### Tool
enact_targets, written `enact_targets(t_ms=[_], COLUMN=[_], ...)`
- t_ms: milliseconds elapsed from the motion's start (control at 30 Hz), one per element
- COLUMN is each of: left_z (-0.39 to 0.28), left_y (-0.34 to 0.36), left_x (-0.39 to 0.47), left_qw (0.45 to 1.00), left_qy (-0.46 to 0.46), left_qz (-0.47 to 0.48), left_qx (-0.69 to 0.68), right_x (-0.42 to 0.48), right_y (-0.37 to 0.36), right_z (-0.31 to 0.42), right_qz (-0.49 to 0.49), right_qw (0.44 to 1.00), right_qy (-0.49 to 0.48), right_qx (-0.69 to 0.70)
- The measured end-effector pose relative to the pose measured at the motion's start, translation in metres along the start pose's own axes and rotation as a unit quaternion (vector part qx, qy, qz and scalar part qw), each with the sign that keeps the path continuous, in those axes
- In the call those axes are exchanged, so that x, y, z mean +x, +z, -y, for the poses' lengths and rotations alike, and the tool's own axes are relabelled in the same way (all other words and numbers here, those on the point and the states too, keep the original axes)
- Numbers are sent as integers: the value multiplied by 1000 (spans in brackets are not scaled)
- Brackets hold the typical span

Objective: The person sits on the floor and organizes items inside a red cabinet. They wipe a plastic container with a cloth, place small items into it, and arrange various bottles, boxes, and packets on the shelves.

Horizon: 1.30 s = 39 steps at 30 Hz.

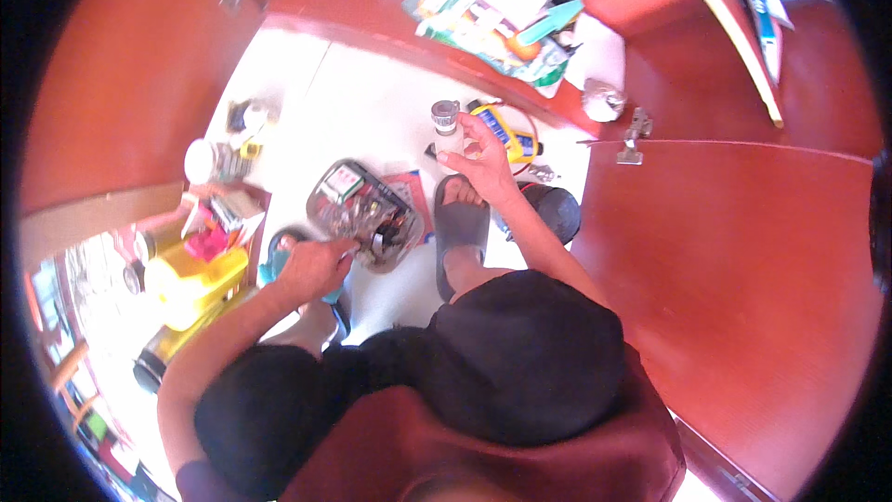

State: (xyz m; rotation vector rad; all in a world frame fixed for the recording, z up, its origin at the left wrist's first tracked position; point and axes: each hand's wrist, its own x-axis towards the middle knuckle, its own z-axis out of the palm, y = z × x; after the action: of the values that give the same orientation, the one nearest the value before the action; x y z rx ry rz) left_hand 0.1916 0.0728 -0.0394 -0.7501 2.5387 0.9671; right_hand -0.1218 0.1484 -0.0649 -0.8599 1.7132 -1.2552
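My right hand [481, 160] holds up a small cylindrical thing [446, 118] with a grey ribbed top and a pale lower part, thumb on one side and fingers on the other. My left hand [317, 268] reaches to the near edge of a clear plastic container [320, 213] on the floor. Whether its fingers pinch the rim or something small there cannot be told. Inside the container lie a small white-and-green box [341, 183], clear plastic bits and dark small parts.
Red cabinet doors [725, 293] stand open at both sides. A packed cabinet shelf [481, 73] lies ahead. On the floor are a yellow multimeter [507, 131], a dark round bag [550, 213] and a white-lidded jar [202, 160]. A yellow plastic bin [188, 286] is at left.
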Motion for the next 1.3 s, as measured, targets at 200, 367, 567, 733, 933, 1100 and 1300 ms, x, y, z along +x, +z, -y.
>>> enact_targets(t_ms=[200, 367, 567, 733, 933, 1100, 1300], left_z=[-20, -22, -32, -59, -61, -54, -57], left_y=[-31, -61, -83, -67, -43, -41, -40], left_x=[9, 28, 82, 113, 112, 108, 101], left_qw=[999, 994, 984, 988, 991, 996, 996], left_qy=[37, 91, 132, 148, 119, 76, 76], left_qz=[17, 36, 71, 35, 56, 49, 31], left_qx=[2, 43, 91, 22, -21, -22, -36], right_x=[52, 106, 188, 249, 276, 273, 251], right_y=[-68, -155, -252, -268, -287, -292, -288], right_z=[-24, -9, -26, -29, -40, -16, -22], right_qz=[-263, -434, -490, -425, -372, -312, -358], right_qw=[955, 883, 838, 857, 881, 945, 933], right_qy=[-86, -178, -171, -196, -43, 69, -17], right_qx=[106, 15, -169, -216, -290, -73, 43])
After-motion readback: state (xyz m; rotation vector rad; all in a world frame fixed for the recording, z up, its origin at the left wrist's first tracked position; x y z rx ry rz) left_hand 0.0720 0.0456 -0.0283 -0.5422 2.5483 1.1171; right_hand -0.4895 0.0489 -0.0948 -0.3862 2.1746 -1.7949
